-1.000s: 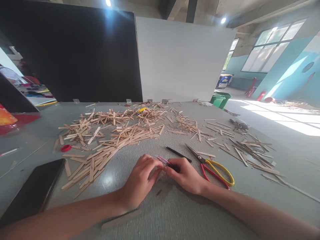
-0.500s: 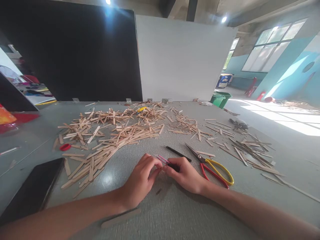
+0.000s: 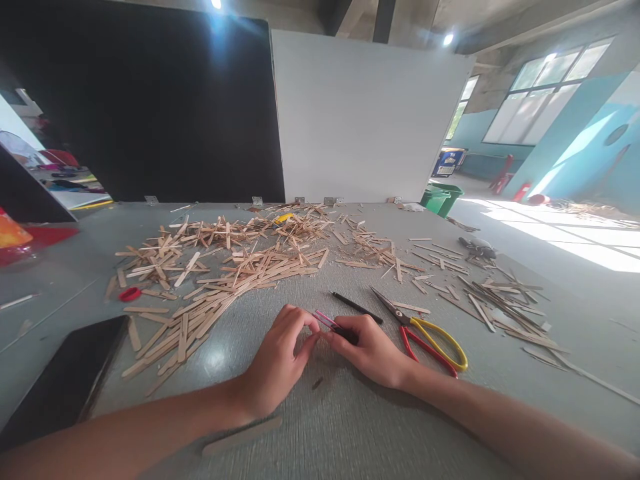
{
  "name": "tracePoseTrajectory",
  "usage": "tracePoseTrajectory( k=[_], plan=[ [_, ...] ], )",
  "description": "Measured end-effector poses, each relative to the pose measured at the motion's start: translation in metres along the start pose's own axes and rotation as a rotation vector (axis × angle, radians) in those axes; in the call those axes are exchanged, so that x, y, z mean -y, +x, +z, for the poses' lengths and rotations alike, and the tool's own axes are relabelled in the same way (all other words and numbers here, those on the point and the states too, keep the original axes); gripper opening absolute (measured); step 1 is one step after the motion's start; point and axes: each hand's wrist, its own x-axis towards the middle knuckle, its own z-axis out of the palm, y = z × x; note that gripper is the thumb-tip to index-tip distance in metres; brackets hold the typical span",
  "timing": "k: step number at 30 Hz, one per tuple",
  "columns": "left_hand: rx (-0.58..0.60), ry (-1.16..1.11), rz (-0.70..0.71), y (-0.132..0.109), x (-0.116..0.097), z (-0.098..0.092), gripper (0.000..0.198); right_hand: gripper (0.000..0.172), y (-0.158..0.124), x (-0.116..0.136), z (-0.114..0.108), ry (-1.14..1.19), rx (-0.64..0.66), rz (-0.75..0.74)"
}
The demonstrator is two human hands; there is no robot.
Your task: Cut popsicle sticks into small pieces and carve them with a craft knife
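Note:
My right hand (image 3: 373, 350) is closed around a slim black-handled tool (image 3: 347, 335). A thin, shiny pinkish end (image 3: 326, 320) sticks out from it towards my left hand; its exact kind is unclear. My left hand (image 3: 283, 357) is pinched, thumb against forefinger, right beside my right fingertips. Whatever lies in that pinch is too small or hidden to make out. Just beyond my hands a black pen-like stick (image 3: 357, 307) lies on the table. Scissors (image 3: 425, 333) with one red and one yellow handle rest to the right. A single wooden craft stick (image 3: 243, 437) lies under my left forearm.
Piles of wooden craft sticks (image 3: 260, 267) spread over the grey table (image 3: 380, 433), with cut strips (image 3: 510, 307) at right. A black phone (image 3: 65, 373) and a red ring (image 3: 130, 294) are at left. Black (image 3: 175, 100) and white panels (image 3: 365, 120) stand behind.
My left hand has shifted slightly left, its fingertips a little further from the tool's tip. My right hand has barely moved and keeps hold of the black-handled tool.

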Motion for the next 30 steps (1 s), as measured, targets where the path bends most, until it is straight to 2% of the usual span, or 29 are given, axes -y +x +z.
tracePoseTrajectory(
  k=[9,21,30],
  plan=[
    [0.007,-0.035,0.002,-0.0020,0.0005,-0.0010,0.025,0.032,-0.0009,-0.0010,0.0019,0.002,0.002,0.030],
    [-0.004,-0.044,-0.079,-0.0053,0.0028,0.0014,0.019,0.032,-0.0027,0.0032,-0.0002,0.048,0.039,0.056],
    [-0.011,-0.130,-0.135,-0.0095,0.0058,0.0042,0.025,0.049,-0.0022,-0.0011,-0.0022,0.165,0.085,0.005]
  ],
)
